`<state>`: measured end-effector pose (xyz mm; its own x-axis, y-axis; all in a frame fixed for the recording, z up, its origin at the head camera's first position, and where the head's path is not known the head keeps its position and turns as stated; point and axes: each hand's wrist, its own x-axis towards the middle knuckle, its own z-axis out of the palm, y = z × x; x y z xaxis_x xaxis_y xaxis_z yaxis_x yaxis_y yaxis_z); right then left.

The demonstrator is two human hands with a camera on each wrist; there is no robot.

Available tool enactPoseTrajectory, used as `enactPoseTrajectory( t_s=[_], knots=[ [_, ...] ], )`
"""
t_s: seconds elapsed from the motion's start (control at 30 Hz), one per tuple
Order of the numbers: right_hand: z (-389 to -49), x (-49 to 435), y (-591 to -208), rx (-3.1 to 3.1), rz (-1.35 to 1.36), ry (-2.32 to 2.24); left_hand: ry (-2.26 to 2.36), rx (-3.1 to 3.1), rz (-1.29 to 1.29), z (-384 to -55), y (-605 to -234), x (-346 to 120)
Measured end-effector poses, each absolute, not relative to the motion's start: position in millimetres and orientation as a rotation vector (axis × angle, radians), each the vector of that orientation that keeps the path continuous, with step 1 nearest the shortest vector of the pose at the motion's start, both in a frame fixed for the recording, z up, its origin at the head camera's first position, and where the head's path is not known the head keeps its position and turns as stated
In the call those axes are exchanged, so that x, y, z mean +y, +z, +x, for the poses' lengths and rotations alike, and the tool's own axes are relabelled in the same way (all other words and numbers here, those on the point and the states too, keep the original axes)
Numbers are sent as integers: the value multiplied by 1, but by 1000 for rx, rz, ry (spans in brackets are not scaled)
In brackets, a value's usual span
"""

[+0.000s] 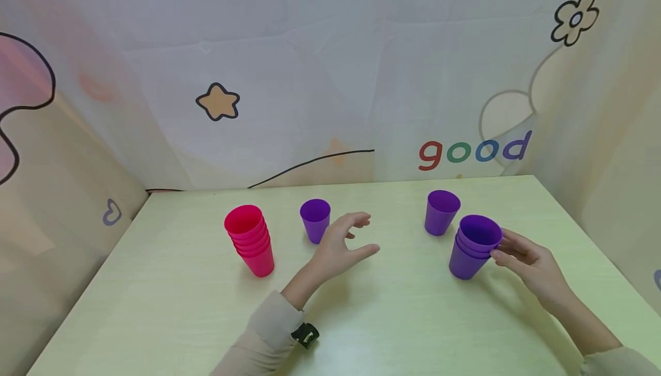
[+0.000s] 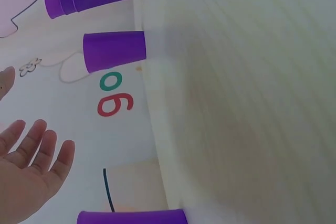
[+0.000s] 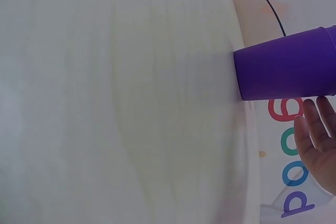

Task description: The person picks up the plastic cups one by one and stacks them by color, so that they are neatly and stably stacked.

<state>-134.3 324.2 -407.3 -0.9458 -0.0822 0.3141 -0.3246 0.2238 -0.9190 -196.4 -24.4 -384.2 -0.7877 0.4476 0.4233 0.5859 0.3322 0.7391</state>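
Observation:
A stack of purple cups (image 1: 467, 264) stands upright at the right of the table. My right hand (image 1: 534, 270) is at the stack's right side, with the thumb at the upper rims. In the right wrist view its fingers (image 3: 316, 129) look fairly straight beside the purple stack (image 3: 286, 72), not wrapped round it. A single purple cup (image 1: 440, 215) stands just behind the stack. My left hand (image 1: 338, 249) hovers over the middle with thumb and fingers spread, holding nothing. Nearest to it, partly behind the hand, is another single purple cup (image 1: 314, 224).
A stack of several red-pink cups (image 1: 258, 258) stands upright at the left of the pale table (image 1: 170, 307). Behind the table hangs a printed cloth (image 1: 310, 95) with a star, a flower and the word "good". A dark band (image 1: 305, 335) is on the left sleeve.

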Motion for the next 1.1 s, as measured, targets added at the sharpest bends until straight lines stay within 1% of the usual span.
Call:
enactPoseTrajectory(
  t_s=[0.23,0.5,0.8,1.1],
  knots=[
    [-133,323,-404,-2370,346,1698,-1473,-2397,-912,-197,-381,-40],
    [-133,320,-399,-2407,355,1596,-1496,-2405,-797,-198,-380,-57],
    [-136,318,-396,-2360,369,1614,-1493,-2420,-618,-198,-377,-70],
    [-137,316,-396,-2344,351,1631,-1460,-2301,-497,-197,-379,-75]
  ],
)
